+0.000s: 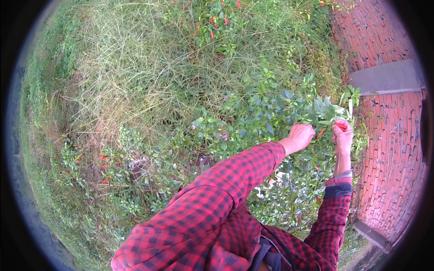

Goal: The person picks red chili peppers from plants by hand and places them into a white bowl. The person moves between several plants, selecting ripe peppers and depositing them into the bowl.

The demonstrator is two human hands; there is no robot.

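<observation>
Both of my hands reach into leafy green chili pepper plants (251, 111) at the right, near the brick wall. My right hand (342, 135) is raised with a red chili pepper (341, 127) gripped between its thumb and fingers. Just left of it, my left hand (300, 136) is closed among the leaves; whether it grips a stem or a leaf is hidden. An orange-red chili pepper (320, 133) hangs between the two hands. Pale, turned-up leaves (328, 109) lie just above my right hand.
A red brick wall (390, 142) with a grey concrete band (386, 77) stands close on the right. Tall, tangled grass (149, 61) spreads ahead and to the left. More red chilies (212, 35) hang at the top, and others (104, 165) at the left.
</observation>
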